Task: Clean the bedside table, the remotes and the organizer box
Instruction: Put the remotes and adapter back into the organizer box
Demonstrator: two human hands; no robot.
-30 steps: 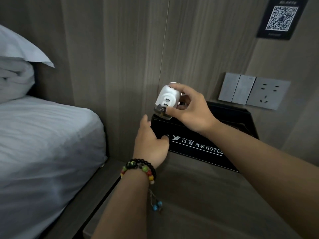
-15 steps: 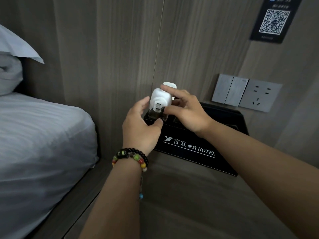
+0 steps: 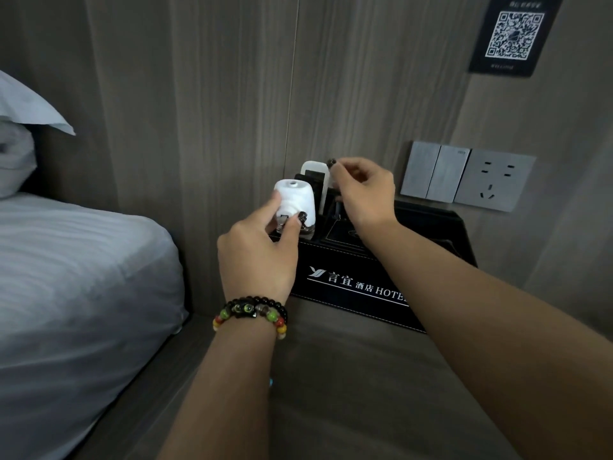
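A black organizer box (image 3: pixel 361 277) with white hotel lettering stands on the wooden bedside table (image 3: pixel 348 386) against the wall. My left hand (image 3: pixel 258 257) grips a small white plug-in device (image 3: pixel 295 202) above the box's left end. My right hand (image 3: pixel 365 194) is raised over the box's back slots, its fingers curled, with a small dark bit at the fingertips; what it pinches is unclear. A white remote (image 3: pixel 313 169) and a dark remote (image 3: pixel 308 180) stand upright in the back slots, partly hidden by the device and my right hand.
A bed with a white sheet (image 3: pixel 76 277) and a pillow (image 3: pixel 20 127) lies close on the left. Wall switches and a socket (image 3: pixel 464 175) sit right of the box. A dark QR-code sign (image 3: pixel 512 34) hangs above them.
The white device passed from my right hand to my left hand. My right hand let go and moved right and up over the remotes, which now show behind the device.
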